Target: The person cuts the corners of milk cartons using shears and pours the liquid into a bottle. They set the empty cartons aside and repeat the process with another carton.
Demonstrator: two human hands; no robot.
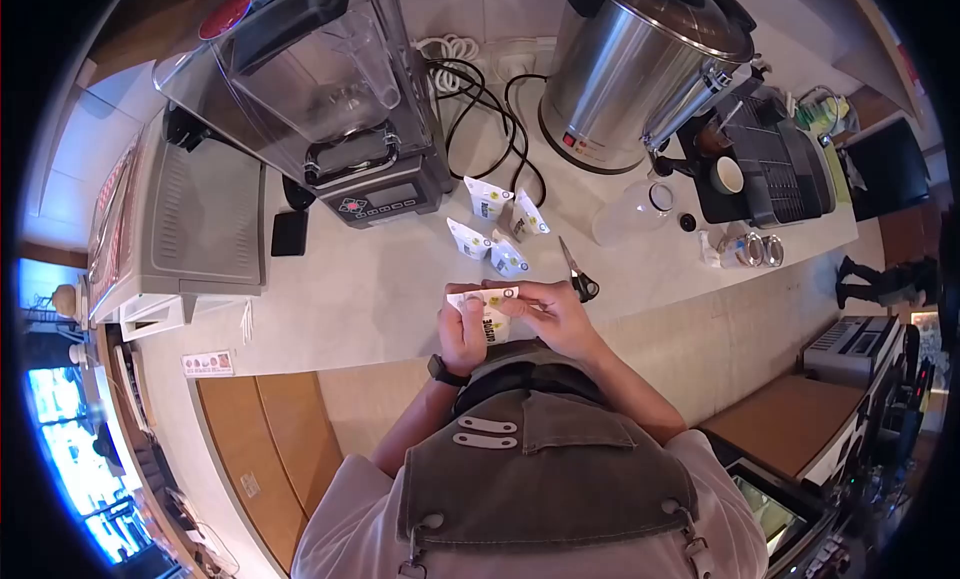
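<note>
Close in front of my body, at the counter's front edge, I hold a small white printed sachet. My left hand, with a dark watch on the wrist, grips its left side, thumb across the upper part. My right hand pinches the right side near the top edge. Several similar white sachets stand and lean together on the counter just beyond my hands. To their right lie scissors with black handles, blades pointing away from me.
A blender stands behind the sachets at left, beside a grey appliance and a dark flat object. A steel urn is at the back. Black cords run between. Rightward are a clear jug, a cup and glasses.
</note>
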